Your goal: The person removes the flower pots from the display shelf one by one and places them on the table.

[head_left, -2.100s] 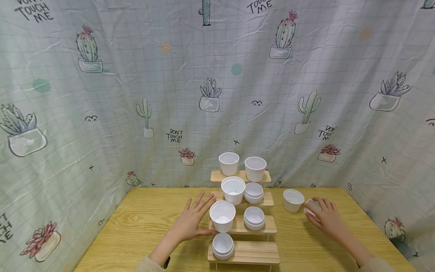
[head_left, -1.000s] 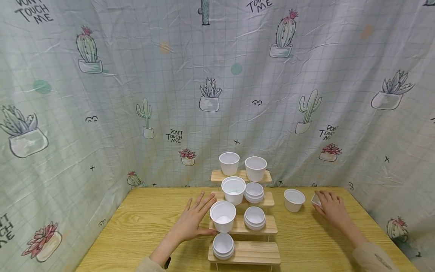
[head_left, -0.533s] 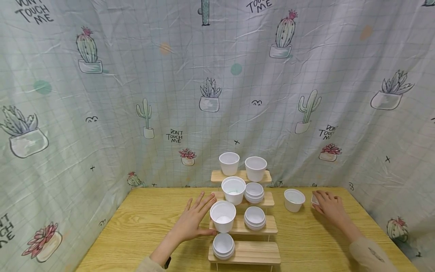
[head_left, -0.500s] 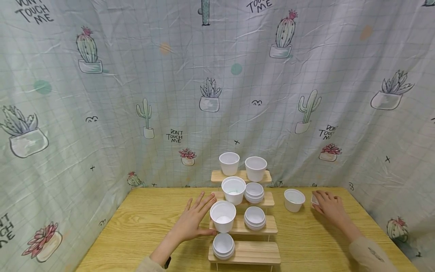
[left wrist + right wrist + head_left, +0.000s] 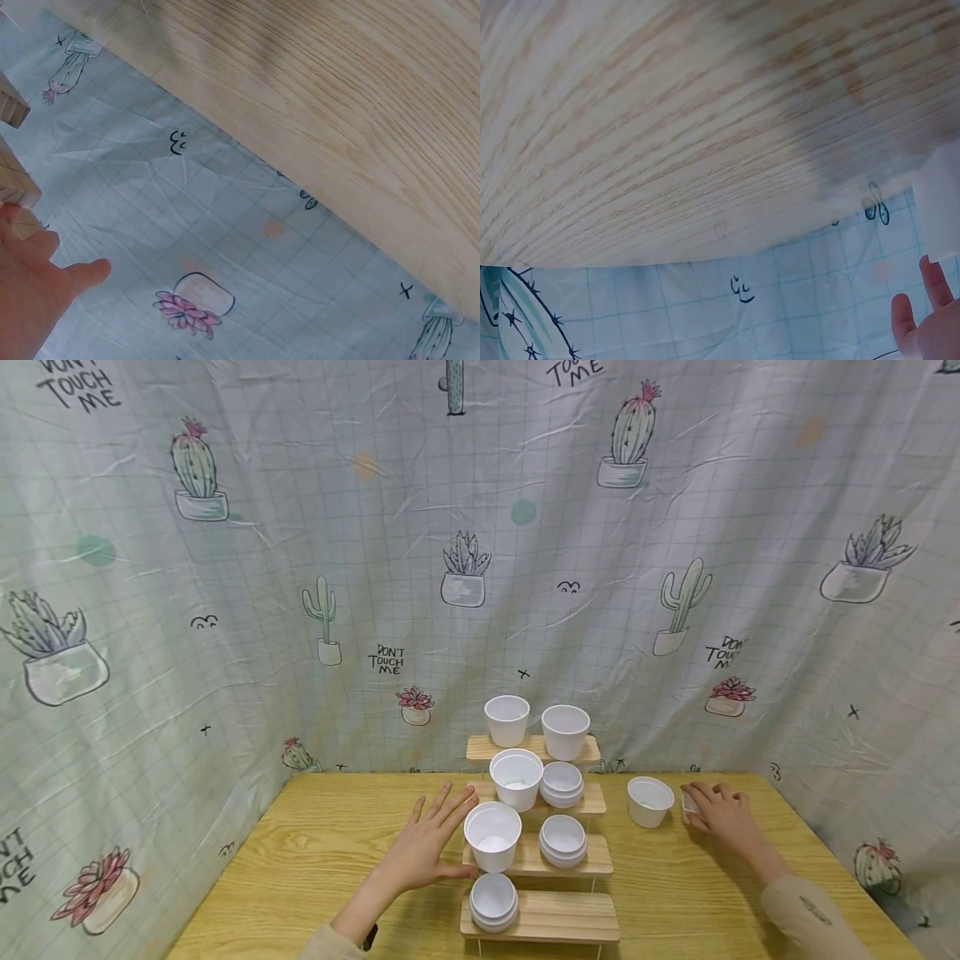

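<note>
My left hand (image 5: 423, 847) has its fingers spread along the left side of a stepped wooden stand (image 5: 570, 914); in the left wrist view the fingertips lie right at the ends of its boards (image 5: 19, 180). My right hand (image 5: 723, 818) grips a small white plastic cup (image 5: 690, 807) over the right side of the table, covering most of it. In the right wrist view part of that cup (image 5: 939, 206) shows above the fingers. Just to its left stands another white cup (image 5: 649, 803), upright with its mouth up.
White cups fill the stand: a pair on the top step, such as the left one (image 5: 507, 721), taller cups (image 5: 492, 843) below, and low ribbed stacks (image 5: 562, 839). A cactus-print curtain (image 5: 420, 527) surrounds the wooden table (image 5: 322, 852).
My right hand has moved rightward with the cup, away from the standing cup, then shifted slightly back left. My left hand keeps its place at the stand.
</note>
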`<state>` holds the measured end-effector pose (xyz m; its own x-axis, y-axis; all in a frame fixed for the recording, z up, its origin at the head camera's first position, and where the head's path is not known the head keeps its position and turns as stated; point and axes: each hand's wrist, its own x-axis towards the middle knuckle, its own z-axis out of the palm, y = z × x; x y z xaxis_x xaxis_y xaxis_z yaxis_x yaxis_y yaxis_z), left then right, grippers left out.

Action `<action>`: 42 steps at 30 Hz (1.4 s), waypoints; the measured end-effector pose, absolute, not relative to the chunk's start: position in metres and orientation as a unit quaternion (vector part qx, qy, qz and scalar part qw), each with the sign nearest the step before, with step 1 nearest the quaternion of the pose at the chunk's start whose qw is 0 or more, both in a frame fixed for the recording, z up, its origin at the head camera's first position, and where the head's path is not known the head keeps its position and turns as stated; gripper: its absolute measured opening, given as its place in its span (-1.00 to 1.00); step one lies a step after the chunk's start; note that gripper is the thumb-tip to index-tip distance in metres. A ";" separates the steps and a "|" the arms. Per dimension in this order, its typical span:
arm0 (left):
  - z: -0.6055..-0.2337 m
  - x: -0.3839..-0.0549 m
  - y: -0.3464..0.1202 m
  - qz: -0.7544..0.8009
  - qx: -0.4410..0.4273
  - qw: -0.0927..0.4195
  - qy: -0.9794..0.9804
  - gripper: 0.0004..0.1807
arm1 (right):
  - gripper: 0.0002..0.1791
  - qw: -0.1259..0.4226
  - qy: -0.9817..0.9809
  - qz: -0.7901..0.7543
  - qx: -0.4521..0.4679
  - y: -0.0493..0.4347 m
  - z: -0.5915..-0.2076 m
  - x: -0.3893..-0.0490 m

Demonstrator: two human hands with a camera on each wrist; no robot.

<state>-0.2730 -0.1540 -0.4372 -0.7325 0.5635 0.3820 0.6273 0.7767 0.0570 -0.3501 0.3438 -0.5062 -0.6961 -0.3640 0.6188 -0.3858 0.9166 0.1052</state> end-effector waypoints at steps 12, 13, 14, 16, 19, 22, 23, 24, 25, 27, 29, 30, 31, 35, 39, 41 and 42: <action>-0.438 -0.274 -0.154 -0.086 -0.320 0.179 -0.926 0.07 | -0.54 0.286 -0.940 0.021 0.186 0.342 -0.503 -0.347; -0.438 -0.274 -0.154 -0.085 -0.320 0.179 -0.927 0.07 | -0.54 0.286 -0.940 0.022 0.186 0.342 -0.503 -0.347; -0.438 -0.274 -0.154 -0.084 -0.320 0.179 -0.926 0.07 | -0.53 0.285 -0.940 0.023 0.187 0.342 -0.502 -0.346; -0.438 -0.274 -0.155 -0.085 -0.320 0.179 -0.926 0.07 | -0.53 0.281 -0.941 0.024 0.189 0.342 -0.502 -0.346; -0.438 -0.273 -0.155 -0.089 -0.321 0.179 -0.926 0.07 | -0.54 0.274 -0.942 0.025 0.192 0.343 -0.502 -0.347; -0.438 -0.274 -0.154 -0.090 -0.321 0.178 -0.926 0.06 | -0.54 0.264 -0.945 0.027 0.191 0.342 -0.501 -0.347; -0.438 -0.274 -0.154 -0.090 -0.321 0.178 -0.926 0.06 | -0.54 0.262 -0.946 0.027 0.192 0.342 -0.500 -0.347; -0.438 -0.274 -0.154 -0.091 -0.321 0.178 -0.926 0.06 | -0.54 0.259 -0.946 0.030 0.192 0.342 -0.500 -0.347; -0.438 -0.274 -0.154 -0.091 -0.322 0.177 -0.926 0.06 | -0.54 0.257 -0.946 0.033 0.193 0.342 -0.500 -0.347; -0.438 -0.274 -0.154 -0.093 -0.322 0.176 -0.926 0.06 | -0.54 0.255 -0.946 0.036 0.197 0.342 -0.500 -0.347; -0.438 -0.274 -0.154 -0.095 -0.322 0.175 -0.925 0.06 | -0.54 0.253 -0.946 0.039 0.200 0.342 -0.500 -0.348; -0.438 -0.274 -0.154 -0.096 -0.323 0.175 -0.925 0.06 | -0.53 0.252 -0.946 0.041 0.201 0.342 -0.500 -0.348; -0.438 -0.274 -0.154 -0.096 -0.324 0.175 -0.925 0.07 | -0.53 0.253 -0.946 0.040 0.201 0.342 -0.500 -0.348; -0.438 -0.274 -0.154 -0.095 -0.325 0.176 -0.924 0.07 | -0.52 0.259 -0.944 0.036 0.200 0.342 -0.499 -0.347; -0.438 -0.275 -0.154 -0.094 -0.322 0.174 -0.926 0.07 | -0.51 0.276 -0.938 0.030 0.207 0.342 -0.497 -0.347; -0.438 -0.275 -0.154 -0.094 -0.321 0.172 -0.927 0.07 | -0.51 0.287 -0.934 0.028 0.212 0.342 -0.497 -0.347; -0.438 -0.275 -0.154 -0.094 -0.321 0.172 -0.927 0.07 | -0.51 0.292 -0.932 0.028 0.215 0.343 -0.497 -0.346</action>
<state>-0.2746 -0.1544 -0.4384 -0.7346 0.5624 0.3795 0.6272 0.7762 0.0637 -0.3465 0.3426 -0.4967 -0.7374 -0.3841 0.5556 -0.4163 0.9062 0.0740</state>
